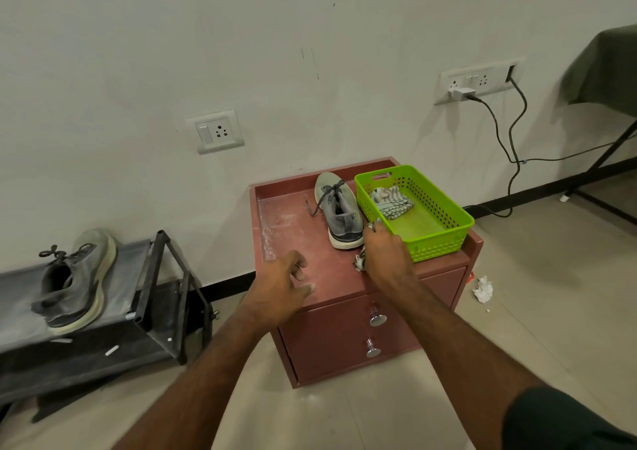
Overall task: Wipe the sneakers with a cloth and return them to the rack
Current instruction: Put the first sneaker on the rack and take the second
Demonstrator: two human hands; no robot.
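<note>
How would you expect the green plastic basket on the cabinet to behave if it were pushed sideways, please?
The green plastic basket looks light: perforated walls, only a striped cloth inside, so it would probably slide easily. Its wide, flat base suggests sliding, not tipping. It sits near the cabinet top's right edge, so a rightward push might overhang it.

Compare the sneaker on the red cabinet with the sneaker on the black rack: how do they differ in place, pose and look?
The cabinet sneaker stands upright on its sole, toe toward the wall, beside the green basket; the rack sneaker leans tilted on the black rack, its thick pale sole showing. The cabinet sneaker sits just beyond the right hand, which holds a cloth; the rack sneaker is out of both hands' range. Both are grey with dark laces.
</note>
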